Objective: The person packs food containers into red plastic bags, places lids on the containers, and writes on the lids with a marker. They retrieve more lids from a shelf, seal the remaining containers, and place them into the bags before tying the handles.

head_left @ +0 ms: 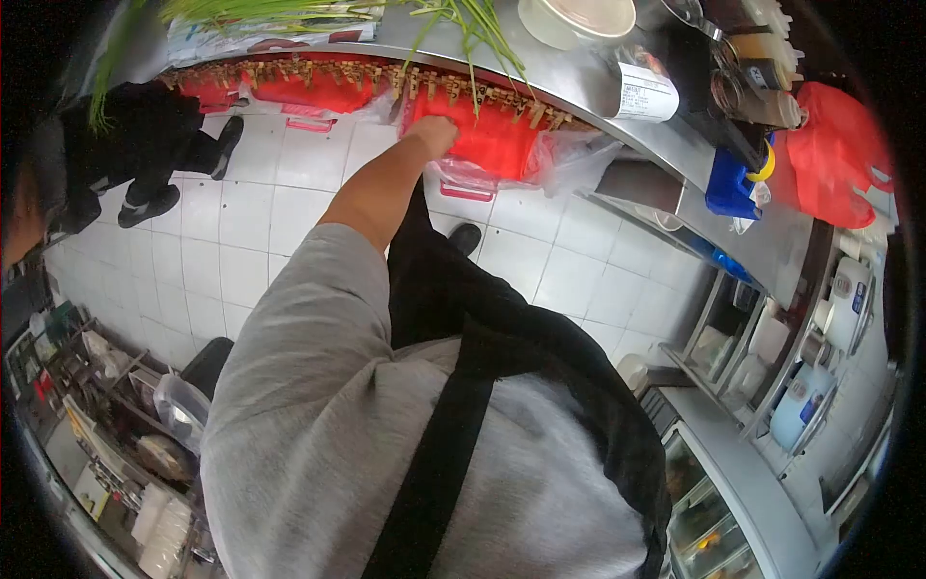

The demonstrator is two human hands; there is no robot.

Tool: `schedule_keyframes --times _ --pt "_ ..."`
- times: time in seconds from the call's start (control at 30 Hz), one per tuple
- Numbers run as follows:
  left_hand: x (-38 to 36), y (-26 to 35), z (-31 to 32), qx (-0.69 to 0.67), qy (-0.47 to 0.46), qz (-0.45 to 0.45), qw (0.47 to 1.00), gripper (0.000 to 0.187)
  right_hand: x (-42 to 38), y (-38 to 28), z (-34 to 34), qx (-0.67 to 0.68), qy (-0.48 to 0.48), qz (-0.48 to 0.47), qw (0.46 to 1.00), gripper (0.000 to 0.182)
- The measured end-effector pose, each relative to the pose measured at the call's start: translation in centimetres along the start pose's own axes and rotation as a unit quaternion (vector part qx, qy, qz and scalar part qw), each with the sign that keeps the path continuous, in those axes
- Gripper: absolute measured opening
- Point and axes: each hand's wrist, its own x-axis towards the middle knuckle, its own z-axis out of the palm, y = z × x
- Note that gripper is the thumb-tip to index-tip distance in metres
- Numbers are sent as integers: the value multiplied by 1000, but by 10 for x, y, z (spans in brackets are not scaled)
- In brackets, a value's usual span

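Observation:
My left hand (pixel 435 135) reaches forward to the counter's front edge. Its fingers are curled closed at the left side of a red plastic bag (pixel 492 140), and the fingertips are hidden. Wooden clothespins (pixel 424 85) line the edge above the bag. Clear plastic (pixel 569 159) hangs beside it on the right, and more red plastic (pixel 318 90) hangs farther left. My right hand is out of view.
Green stalks (pixel 463 24) and a white tub (pixel 577 19) sit on the steel counter (pixel 405 29). A printed label (pixel 644 94) and another red bag (pixel 839 154) are at right. Another person's dark-shod foot (pixel 149 206) stands at left on white tiles (pixel 251 207). Shelving (pixel 125 386) lies lower left.

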Motion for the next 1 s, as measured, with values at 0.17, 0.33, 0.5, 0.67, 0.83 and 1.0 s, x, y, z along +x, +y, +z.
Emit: schedule_keyframes --times 0.17,0.33,0.5,0.67,0.83,1.0 --pt "-32 23 -9 93 197 97 971 13 23 -67 -9 -242 129 -254 927 42" --pt "-123 112 -62 136 359 331 862 5 19 -267 29 -230 181 -536 792 84" --pt "-209 132 -148 -24 520 227 823 19 69 -358 51 -177 -16 -531 828 46" --pt "-262 44 -112 -478 615 -71 623 56 -16 -385 -3 435 -145 -495 738 34" --pt "-300 52 -98 -816 267 13 512 96 -16 -352 -45 562 -151 -457 673 41" --pt "-275 114 -193 -813 271 310 411 93 -10 -332 -32 572 -126 -492 644 44"
